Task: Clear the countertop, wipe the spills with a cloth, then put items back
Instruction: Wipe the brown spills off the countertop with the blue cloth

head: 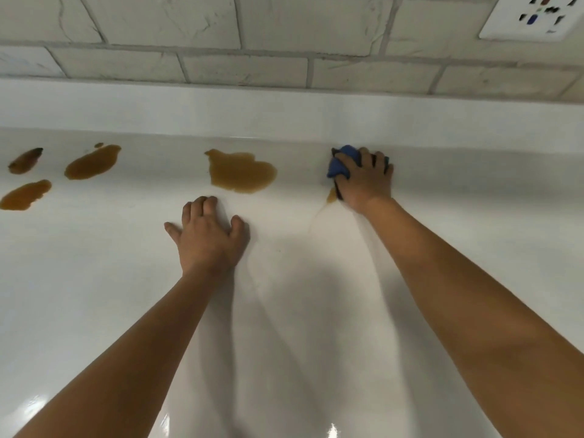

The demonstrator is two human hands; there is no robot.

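Observation:
A glossy white countertop point(284, 311) carries several brown spills. My right hand point(363, 181) grips a bunched blue cloth point(339, 165) and presses it on the counter near the back upstand. A small brown smear point(331, 195) and a thin trail run out from under the cloth's near side. The largest brown spill point(241, 172) lies left of the cloth. My left hand point(208, 235) rests flat on the counter just in front of that spill, fingers spread. Further spills point(93, 162) point(27, 194) point(25, 160) lie at the far left.
A low white upstand point(284, 115) runs along the back of the counter under a grey tiled wall point(252, 33). A white wall socket point(537, 17) sits at the top right.

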